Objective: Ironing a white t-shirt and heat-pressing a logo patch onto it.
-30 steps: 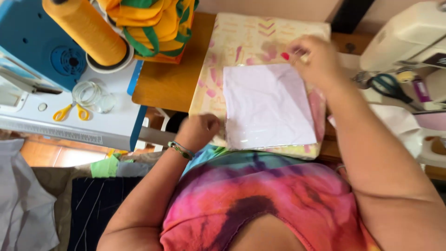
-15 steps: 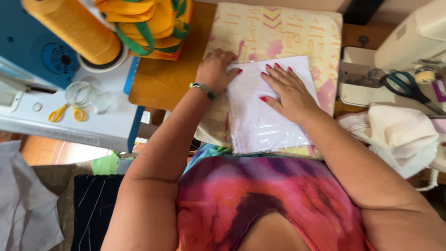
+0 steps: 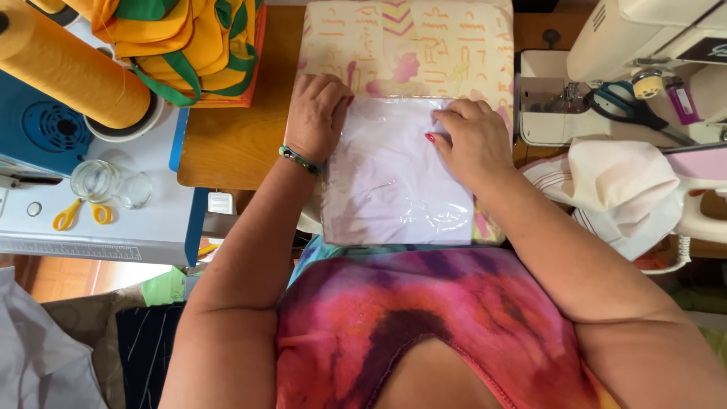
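the clear plastic packet of white fabric (image 3: 397, 178) lies flat on the patterned cream cloth (image 3: 413, 45) at the near edge of the wooden table (image 3: 227, 144), its lower end close to the person's chest. the left hand (image 3: 318, 113) rests on its upper left corner with fingers curled together, gripping nothing; the right hand (image 3: 473, 140) presses the upper right area, fingers slightly apart and flat. the slick plastic could slide on the cloth and slip off the near edge if the pressure turns uneven, and the cloth beneath might bunch. the teal-handled scissors (image 3: 625, 106) lie on the sewing machine (image 3: 651, 53) at the right, near the right elbow's path. a big yellow thread cone (image 3: 68, 68), a glass jar (image 3: 106, 182) and small yellow snips (image 3: 79, 216) crowd the left side.
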